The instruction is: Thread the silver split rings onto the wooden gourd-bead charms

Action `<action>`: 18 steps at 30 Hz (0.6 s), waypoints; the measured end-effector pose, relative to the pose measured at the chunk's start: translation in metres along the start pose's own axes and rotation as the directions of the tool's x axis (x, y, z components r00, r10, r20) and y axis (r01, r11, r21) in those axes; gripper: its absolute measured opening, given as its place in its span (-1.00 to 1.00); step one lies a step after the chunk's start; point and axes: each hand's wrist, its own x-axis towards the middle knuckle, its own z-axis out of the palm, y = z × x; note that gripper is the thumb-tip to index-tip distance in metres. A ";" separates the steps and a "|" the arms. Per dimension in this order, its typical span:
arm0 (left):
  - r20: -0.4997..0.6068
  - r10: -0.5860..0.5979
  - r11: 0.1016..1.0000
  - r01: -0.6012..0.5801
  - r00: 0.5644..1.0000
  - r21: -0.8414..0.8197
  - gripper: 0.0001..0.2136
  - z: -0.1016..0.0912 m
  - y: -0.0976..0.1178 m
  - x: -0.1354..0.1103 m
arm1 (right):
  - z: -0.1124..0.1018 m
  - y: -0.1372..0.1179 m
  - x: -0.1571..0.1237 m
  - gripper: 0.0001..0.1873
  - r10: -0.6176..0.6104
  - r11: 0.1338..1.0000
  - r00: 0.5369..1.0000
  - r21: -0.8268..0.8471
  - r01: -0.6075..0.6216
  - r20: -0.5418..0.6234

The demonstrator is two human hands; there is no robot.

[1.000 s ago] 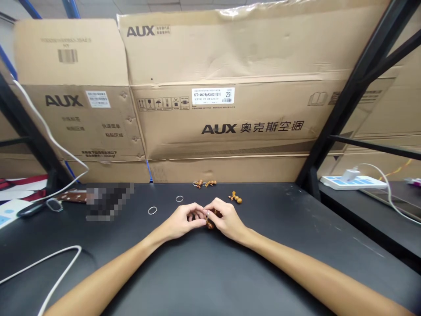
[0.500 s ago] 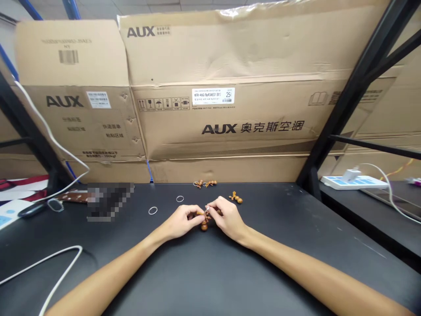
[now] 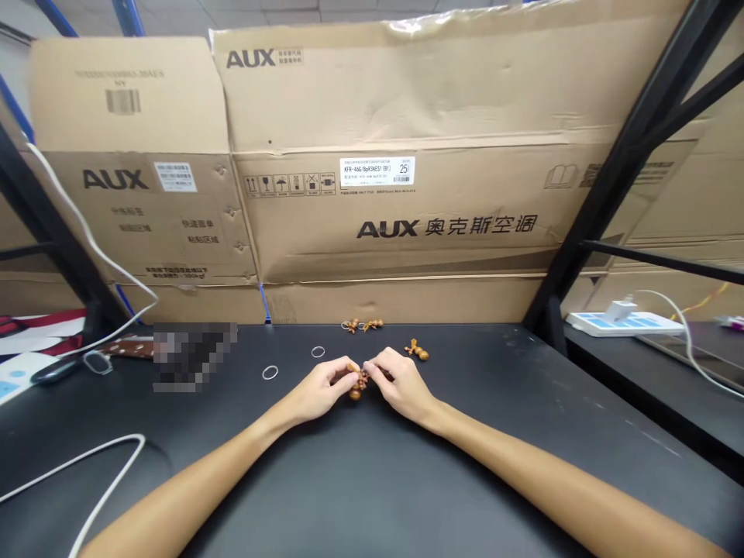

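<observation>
At the front of a matte black tabletop [image 3: 465, 480], the person's left hand [image 3: 317, 391] and right hand [image 3: 404, 385] meet over a small brown wooden gourd-shaped charm [image 3: 356, 386], which hangs just above the table surface between them. The fingers of both hands are drawn in narrow, the left fingertips [image 3: 350, 370] pinching the top of the charm from one side and the right fingertips [image 3: 372, 370] closing in from the other. Whether a thin ring sits in that pinch is too small to tell. Just beyond the right hand lies a second brown gourd charm [image 3: 417, 350]. Farther back, near the table's far edge, a pair of similar charms [image 3: 358, 325] lies close together. Two thin silver metal rings [image 3: 270, 373] [image 3: 317, 352] rest apart on the black surface, left of the hands. A white cable [image 3: 87, 463] curves across the table's left side, and a pixelated patch [image 3: 194, 356] covers something there. Behind everything stand large tan cardboard AUX air-conditioner cartons [image 3: 395, 209], and a white power strip [image 3: 625, 324] sits on a lower surface to the right.
</observation>
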 end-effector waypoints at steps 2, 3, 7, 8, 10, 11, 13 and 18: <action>-0.003 -0.002 1.000 0.002 1.000 0.014 -0.75 0.000 0.000 0.000 | 0.000 0.001 0.001 -0.69 -0.032 0.999 0.999 -0.028 0.031 -0.020; -0.004 -0.005 1.000 0.005 1.000 0.023 -0.74 0.000 0.000 0.000 | 0.000 0.002 0.001 -0.70 -0.056 0.996 0.998 -0.064 0.054 -0.029; 0.004 -0.028 0.998 0.028 1.000 0.054 -0.74 0.001 0.002 -0.001 | -0.002 0.004 0.002 -0.69 -0.184 0.939 0.983 -0.293 0.179 0.011; 0.009 -0.032 0.998 0.031 0.999 0.057 -0.74 0.001 0.003 -0.001 | -0.003 0.004 0.002 -0.69 -0.199 0.925 0.980 -0.328 0.195 0.020; 0.014 -0.028 0.998 0.027 1.000 0.052 -0.74 0.000 0.004 -0.001 | -0.003 0.004 0.002 -0.71 -0.186 0.927 0.982 -0.330 0.179 0.011; 0.015 -0.023 0.999 0.023 1.000 0.046 -0.74 0.000 0.005 -0.001 | -0.003 0.004 0.002 -0.72 -0.159 0.942 0.987 -0.300 0.151 -0.002; 0.016 -0.012 0.999 0.011 1.000 0.040 -0.74 0.000 0.004 -0.002 | -0.001 0.004 0.001 -0.72 -0.082 0.975 0.997 -0.207 0.079 -0.010; 0.011 -0.013 0.999 0.012 1.000 0.046 -0.75 0.000 0.003 -0.001 | 0.002 0.005 0.001 -0.60 -0.056 0.984 0.998 -0.168 0.063 0.042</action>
